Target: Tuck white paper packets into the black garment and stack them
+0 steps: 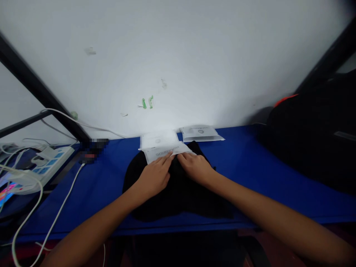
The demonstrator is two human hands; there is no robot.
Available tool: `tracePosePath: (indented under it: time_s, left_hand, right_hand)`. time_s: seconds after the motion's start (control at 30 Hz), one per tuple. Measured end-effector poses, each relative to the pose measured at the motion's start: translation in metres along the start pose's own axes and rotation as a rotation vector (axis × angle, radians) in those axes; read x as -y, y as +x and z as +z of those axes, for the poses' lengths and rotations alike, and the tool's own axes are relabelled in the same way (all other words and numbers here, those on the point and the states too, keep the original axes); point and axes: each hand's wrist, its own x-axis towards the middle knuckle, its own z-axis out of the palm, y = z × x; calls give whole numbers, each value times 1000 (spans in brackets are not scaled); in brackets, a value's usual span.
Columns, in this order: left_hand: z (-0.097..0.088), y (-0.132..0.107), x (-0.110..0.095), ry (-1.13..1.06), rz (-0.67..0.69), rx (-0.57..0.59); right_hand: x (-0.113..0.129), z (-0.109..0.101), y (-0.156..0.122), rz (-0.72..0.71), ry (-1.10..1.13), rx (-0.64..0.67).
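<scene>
A frosted white plastic pouch [160,153] with grey lettering lies over a black cloth item [180,196] on the blue table. My left hand [155,175] is at the pouch's near edge, fingers pressed together on the plastic. Close beside it, my right hand [196,167] has its fingers bent around the same edge, the fingertips partly hidden. Both hands rest above the black cloth. Just behind is a second white pouch [158,141], overlapped by the first. A third similar pouch [200,132] lies to the right, near the wall.
A white power strip [52,163] with tangled cables and a lit phone screen [6,193] are at the left. A white cable [65,200] hangs over the front edge of the table [236,159]. A large black bag-like shape [314,137] stands at the right.
</scene>
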Motion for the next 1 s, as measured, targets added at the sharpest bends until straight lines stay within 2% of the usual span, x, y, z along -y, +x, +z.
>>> tracePosePath:
  time_s: [0.2,0.47,0.73,0.9,1.0]
  left_hand:
    - [0,-1,-4,-19,23,-44]
    - [8,0,1,-34,81,-102]
    - [8,-2,-6,47,110,-88]
    - [8,-5,-18,100,191,-113]
    - [10,-6,-23,104,208,-124]
  right_hand:
    - [3,4,-1,-29,-12,-46]
    - [-2,12,-4,-199,290,-84]
    - [5,21,-2,-142,151,-89]
    - [5,24,1,-119,167,-23]
    - [4,26,2,-131,170,-66]
